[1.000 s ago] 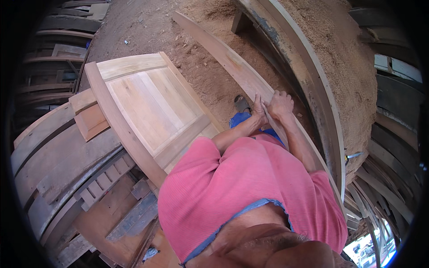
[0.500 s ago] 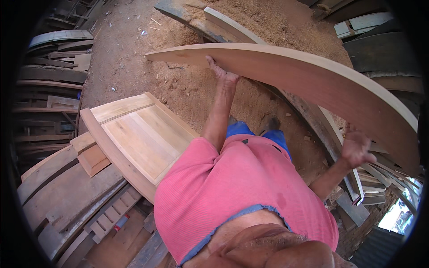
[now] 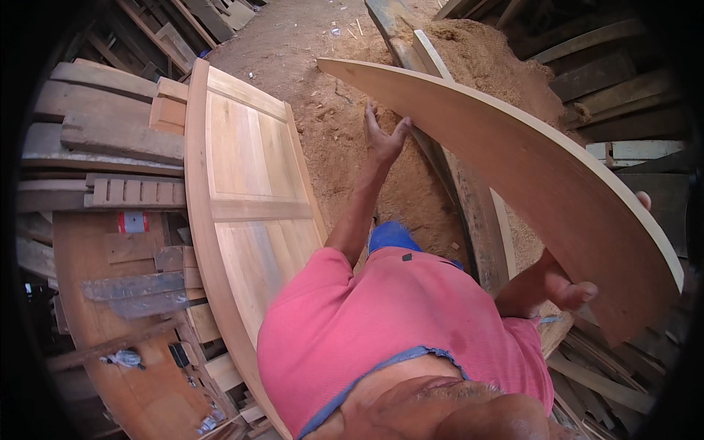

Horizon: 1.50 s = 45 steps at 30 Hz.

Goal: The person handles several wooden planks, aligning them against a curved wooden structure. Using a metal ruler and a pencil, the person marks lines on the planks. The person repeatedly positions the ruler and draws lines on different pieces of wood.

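Sawdust floor [image 3: 330,139]; board [image 3: 528,169] gripped between hands, left [image 3: 383,139], right [image 3: 568,286].

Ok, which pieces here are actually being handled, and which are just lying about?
In hand:
- long board, raised clear of the ground
- left hand under its far part
- right hand with a grip on its near edge

Lying about:
- panelled door
- sawdust heap
- stacked planks
- curved boards on the ground

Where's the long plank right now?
In the head view, the plank is lifted across the right side, held between the left hand and right hand, above the sawdust pile.
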Motion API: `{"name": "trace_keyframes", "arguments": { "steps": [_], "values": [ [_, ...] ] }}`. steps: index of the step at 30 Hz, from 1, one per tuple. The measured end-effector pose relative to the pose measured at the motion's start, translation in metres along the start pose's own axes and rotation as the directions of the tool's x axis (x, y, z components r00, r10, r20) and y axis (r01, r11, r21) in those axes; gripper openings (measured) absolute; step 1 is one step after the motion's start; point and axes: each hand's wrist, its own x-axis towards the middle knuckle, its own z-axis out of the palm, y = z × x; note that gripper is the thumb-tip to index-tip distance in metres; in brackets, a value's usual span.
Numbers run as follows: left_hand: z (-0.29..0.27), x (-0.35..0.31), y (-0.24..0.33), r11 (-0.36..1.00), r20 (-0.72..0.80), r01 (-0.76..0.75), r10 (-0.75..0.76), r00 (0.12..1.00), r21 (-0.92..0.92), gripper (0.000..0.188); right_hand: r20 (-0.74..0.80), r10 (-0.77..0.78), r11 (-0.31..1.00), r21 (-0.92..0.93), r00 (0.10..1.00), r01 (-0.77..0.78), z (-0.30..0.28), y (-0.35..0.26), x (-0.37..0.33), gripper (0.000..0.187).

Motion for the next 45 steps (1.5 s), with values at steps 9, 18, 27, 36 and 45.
{"name": "trace_keyframes", "arguments": {
  "steps": [9, 18, 27, 36, 45],
  "values": [
    [-0.045, -0.213, 0.185, 0.483, 0.059, -0.876, 0.874, 0.482, -0.006, 0.090, 0.771, 0.190, 0.942, 0.031, 0.608, -0.334, -0.056, -0.064, -0.062, 0.128],
    [-0.095, -0.286, 0.165, 0.631, -0.036, -0.774, 0.774, 0.633, -0.054, 0.072, 0.832, -0.131, 0.986, 0.049, 0.540, 0.162, -0.055, -0.100, -0.135, 0.113],
    [-0.152, -0.312, 0.151, 0.640, -0.055, -0.768, 0.768, 0.638, 0.028, 0.068, 0.699, -0.188, 0.979, 0.186, 0.689, 0.079, -0.037, -0.128, -0.205, 0.096],
    [-0.172, -0.320, 0.172, 0.637, -0.018, -0.771, 0.771, 0.637, -0.026, 0.067, 0.606, -0.311, 0.934, 0.339, 0.732, 0.116, -0.014, -0.143, -0.209, 0.090],
    [-0.187, -0.323, 0.176, 0.649, -0.019, -0.758, 0.759, 0.651, -0.063, 0.067, 0.668, -0.210, 0.960, 0.280, 0.714, 0.020, -0.016, -0.151, -0.225, 0.091]
  ]
}}
